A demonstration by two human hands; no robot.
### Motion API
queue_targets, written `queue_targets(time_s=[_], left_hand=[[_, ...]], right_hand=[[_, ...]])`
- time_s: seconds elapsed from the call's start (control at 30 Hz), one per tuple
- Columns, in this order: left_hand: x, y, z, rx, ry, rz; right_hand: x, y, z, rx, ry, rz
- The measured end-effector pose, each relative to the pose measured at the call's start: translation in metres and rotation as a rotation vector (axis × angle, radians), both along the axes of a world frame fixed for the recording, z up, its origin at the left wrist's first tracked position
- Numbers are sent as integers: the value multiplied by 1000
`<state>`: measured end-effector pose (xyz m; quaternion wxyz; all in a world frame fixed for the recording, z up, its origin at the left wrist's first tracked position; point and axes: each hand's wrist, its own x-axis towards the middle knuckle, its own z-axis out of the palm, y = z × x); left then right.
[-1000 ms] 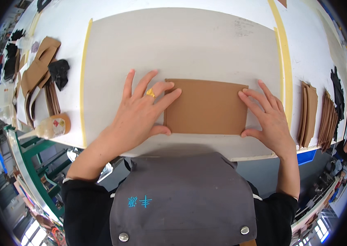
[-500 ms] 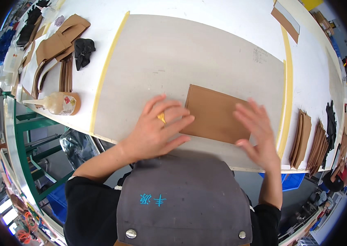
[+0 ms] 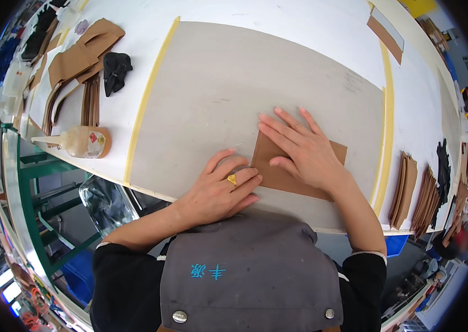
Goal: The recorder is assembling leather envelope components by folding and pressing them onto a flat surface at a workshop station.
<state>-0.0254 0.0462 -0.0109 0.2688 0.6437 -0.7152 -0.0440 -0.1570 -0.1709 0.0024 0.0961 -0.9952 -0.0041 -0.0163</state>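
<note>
A flat rectangular brown panel (image 3: 273, 178), leather-like, lies on the grey mat (image 3: 217, 72) close in front of me. My right hand (image 3: 311, 155) rests flat over its far part with the fingers spread, hiding much of its far edge. At the panel's left edge is my left hand (image 3: 220, 191), palm down, a gold-coloured ring on one finger. Its fingers are loosely bent and apart, and the fingertips reach the panel's border. Neither hand grips anything. Whether the panel is one layer or several I cannot tell.
Yellow tape (image 3: 151, 99) borders the mat. On the left stand a bottle of amber liquid (image 3: 87, 142), a crumpled black piece (image 3: 115, 72) and brown cut pieces (image 3: 73, 63). Brown stacks (image 3: 403, 191) and black strips (image 3: 443, 177) lie at right. One brown-and-white piece (image 3: 386, 34) lies far right.
My right hand has moved left and away from me, from the panel's right edge onto its far part. The panel has shifted slightly nearer. My left hand has come slightly nearer too.
</note>
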Motion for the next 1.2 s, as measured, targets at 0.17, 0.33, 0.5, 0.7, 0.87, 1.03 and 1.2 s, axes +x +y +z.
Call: queue_targets(time_s=[0.17, 0.33, 0.5, 0.7, 0.87, 1.03, 1.2], left_hand=[[4, -3, 5, 30, 55, -29], [3, -34, 27, 92, 163, 5], [-15, -86, 0, 181, -9, -114], [-12, -81, -12, 279, -55, -102], [-16, -85, -3, 300, -87, -100], [-33, -117, 19, 232, -162, -276], [-48, -147, -7, 235, -81, -471]], right_hand=[[-17, 13, 6, 10, -45, -174], [-66, 38, 4, 209, -48, -431], [-69, 34, -7, 213, -40, -547], [-102, 20, -11, 114, 29, -671], [-135, 21, -1, 66, 21, -879], [-142, 68, 11, 175, 69, -704], [-143, 70, 2, 183, 20, -672]])
